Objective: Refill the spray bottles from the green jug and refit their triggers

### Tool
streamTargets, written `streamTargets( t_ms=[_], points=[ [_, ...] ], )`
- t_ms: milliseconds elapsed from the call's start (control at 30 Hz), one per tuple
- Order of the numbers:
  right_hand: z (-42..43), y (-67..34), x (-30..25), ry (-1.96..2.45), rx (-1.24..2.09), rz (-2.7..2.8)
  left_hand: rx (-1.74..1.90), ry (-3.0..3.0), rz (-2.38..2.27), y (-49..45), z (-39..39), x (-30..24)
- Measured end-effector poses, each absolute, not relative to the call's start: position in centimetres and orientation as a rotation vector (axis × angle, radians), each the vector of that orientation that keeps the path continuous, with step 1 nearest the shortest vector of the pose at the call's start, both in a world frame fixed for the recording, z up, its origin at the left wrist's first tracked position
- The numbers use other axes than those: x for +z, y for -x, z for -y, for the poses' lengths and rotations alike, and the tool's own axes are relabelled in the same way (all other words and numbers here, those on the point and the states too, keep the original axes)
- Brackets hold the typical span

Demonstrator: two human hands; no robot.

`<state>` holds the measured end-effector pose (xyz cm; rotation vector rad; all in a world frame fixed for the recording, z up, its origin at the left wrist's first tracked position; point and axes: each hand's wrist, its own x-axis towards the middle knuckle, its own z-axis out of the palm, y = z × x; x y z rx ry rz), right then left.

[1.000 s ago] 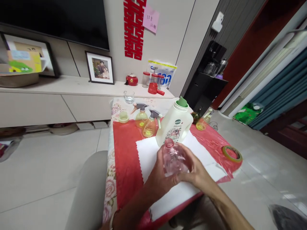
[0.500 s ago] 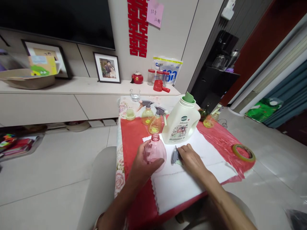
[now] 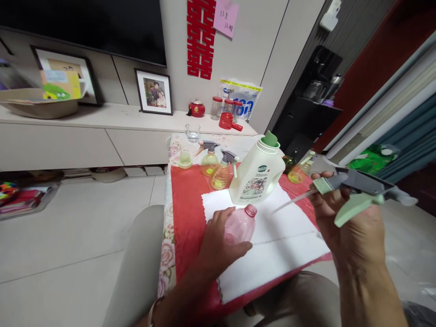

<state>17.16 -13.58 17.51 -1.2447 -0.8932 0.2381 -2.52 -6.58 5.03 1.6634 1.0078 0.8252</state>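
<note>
Translucent pink bottle [image 3: 239, 226]; grey and mint-green spray head [image 3: 361, 182]; cream jug [image 3: 245, 175] with green spout [image 3: 270, 139]; white cloth [image 3: 250, 272]; red sheet [image 3: 185, 209]; rose-patterned surface [image 3: 167, 255].

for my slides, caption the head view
Left hand holds a pink bottle, right hand a spray head with its thin tube.

Just below the frame's centre, the left hand [image 3: 218, 240] grips a tilted pink bottle [image 3: 239, 225], its neck open, over a white cloth [image 3: 248, 277]. At centre right, the right hand [image 3: 356, 227] holds a spray head [image 3: 361, 182], its tube pointing down-left. Near the centre stands a white jug [image 3: 254, 179].
</note>
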Motion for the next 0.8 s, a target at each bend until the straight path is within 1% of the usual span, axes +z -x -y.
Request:
streamTargets(
  t_ms=[167, 333, 433, 633, 700, 800],
  points=[
    [12.8, -16.4, 17.1, 1.309, 0.22, 1.004, 0.766, -1.679, -0.989, 2.5, 7.0, 5.3],
    [12.4, -16.6, 17.1, 1.272, 0.255, 0.958, 0.732, -1.685, -0.99, 2.4, 7.2, 5.5],
    [12.1, -16.2, 16.0, 1.25, 0.394, 0.947, 0.749, -1.654, -0.973, 2.2, 7.5, 5.8],
    [12.2, -14.0, 11.3, 1.236, 0.825, 0.836, 0.807, -1.632, -0.927, 1.8, 7.7, 7.0],
    [12.2, -13.5, 10.4, 1.217, 0.892, 0.761, 0.789, -1.651, -0.938, 1.8, 7.6, 7.3],
    [12.2, -13.2, 9.9, 1.222, 0.896, 0.698, 0.755, -1.677, -0.961, 1.7, 7.7, 7.5]
  ],
)
